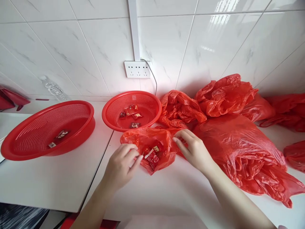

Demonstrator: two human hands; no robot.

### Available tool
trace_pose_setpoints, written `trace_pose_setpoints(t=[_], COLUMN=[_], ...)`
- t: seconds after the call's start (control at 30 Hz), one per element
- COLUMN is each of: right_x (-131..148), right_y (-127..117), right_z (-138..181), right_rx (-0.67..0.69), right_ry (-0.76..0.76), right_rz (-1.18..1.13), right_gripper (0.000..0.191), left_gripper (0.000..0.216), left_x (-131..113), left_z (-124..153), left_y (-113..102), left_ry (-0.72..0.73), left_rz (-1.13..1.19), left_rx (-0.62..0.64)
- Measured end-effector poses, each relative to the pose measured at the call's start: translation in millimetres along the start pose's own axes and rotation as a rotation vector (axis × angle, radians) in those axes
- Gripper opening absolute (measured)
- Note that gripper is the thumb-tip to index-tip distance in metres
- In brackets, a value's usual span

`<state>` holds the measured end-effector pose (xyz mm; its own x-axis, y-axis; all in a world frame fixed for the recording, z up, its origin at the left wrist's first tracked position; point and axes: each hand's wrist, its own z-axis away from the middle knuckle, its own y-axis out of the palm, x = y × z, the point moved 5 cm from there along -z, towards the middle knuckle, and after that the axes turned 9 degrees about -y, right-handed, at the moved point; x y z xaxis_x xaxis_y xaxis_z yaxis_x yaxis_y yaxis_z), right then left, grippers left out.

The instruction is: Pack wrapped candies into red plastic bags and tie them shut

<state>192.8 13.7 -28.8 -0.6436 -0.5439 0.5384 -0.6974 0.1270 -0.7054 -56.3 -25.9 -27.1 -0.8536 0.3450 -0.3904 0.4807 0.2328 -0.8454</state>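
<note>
A small red plastic bag (168,161) stands with its mouth spread on the white table in front of me. Inside it lie several small red wrapped packets (152,159). My left hand (122,163) is at the bag's left rim, fingers curled and thumb close to the index finger, pinching the edge. On the other side, my right hand (194,149) pinches the right rim between thumb and fingers. Parts of both grips are hidden by the fingers and folds. Just behind the bag sits a round red perforated basket (111,109) with several small packets in it.
A second red basket (78,109), on the left, holds a few small packets. Large red plastic bags (240,143) crowd the right side and back. A clear plastic bottle (54,89) lies near the wall. A white power socket (137,69) is mounted on the tiles.
</note>
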Motion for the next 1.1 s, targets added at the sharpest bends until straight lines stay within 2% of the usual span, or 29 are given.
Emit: trace_pose_setpoints(t=[0.07,0.17,0.27,0.33,0.4,0.47,0.53,0.6,0.63,0.7,0.73,0.8,0.93,1.0,1.1], right_x=[17,35,25,10,-2,-9,-8,-2,1,6,7,10,28,37,39], right_y=[6,22,33,32,27,20,10,-3,-11,-25,-30,-35,-26,-11,20], right_z=[6,16,21,22,21,19,15,8,4,-4,-8,-14,-15,-9,4], right_rx=[0.028,0.209,0.376,0.384,0.359,0.335,0.325,0.298,0.273,0.203,0.168,0.116,0.094,0.17,0.393], right_ry=[-0.129,-0.28,-0.159,-0.023,0.077,0.127,0.116,0.063,0.036,0.004,0.003,0.012,-0.071,-0.123,-0.124], right_rz=[0.036,0.179,0.426,0.52,0.487,0.319,0.063,-0.165,-0.232,-0.215,-0.137,0.075,0.362,0.444,0.495], right_gripper=[0.022,0.031,0.039,0.04,0.032,0.02,0.01,0.002,0.006,0.015,0.017,0.02,0.034,0.046,0.061], left_gripper=[0.014,0.028,0.04,0.041,0.028,0.018,0.021,0.019,0.017,0.009,0.006,0.004,0.003,0.005,0.004], left_x=[-10,-1,16,27,34,33,25,11,4,-11,-17,-28,-40,-42,-45], left_z=[3,4,8,9,10,8,2,-8,-12,-18,-21,-29,-43,-46,-48], left_y=[9,22,36,40,39,29,8,-26,-46,-79,-90,-98,-89,-84,-82], left_ry=[0.007,-0.235,-0.385,-0.421,-0.436,-0.415,-0.368,-0.311,-0.279,-0.207,-0.175,-0.122,-0.139,-0.162,-0.194], left_rz=[-0.195,-0.39,-0.472,-0.475,-0.425,-0.295,-0.089,0.119,0.182,0.302,0.35,0.423,0.506,0.529,0.576], left_rx=[0.089,0.172,0.256,0.268,0.279,0.285,0.215,0.009,-0.137,-0.39,-0.455,-0.438,-0.31,-0.278,-0.25])
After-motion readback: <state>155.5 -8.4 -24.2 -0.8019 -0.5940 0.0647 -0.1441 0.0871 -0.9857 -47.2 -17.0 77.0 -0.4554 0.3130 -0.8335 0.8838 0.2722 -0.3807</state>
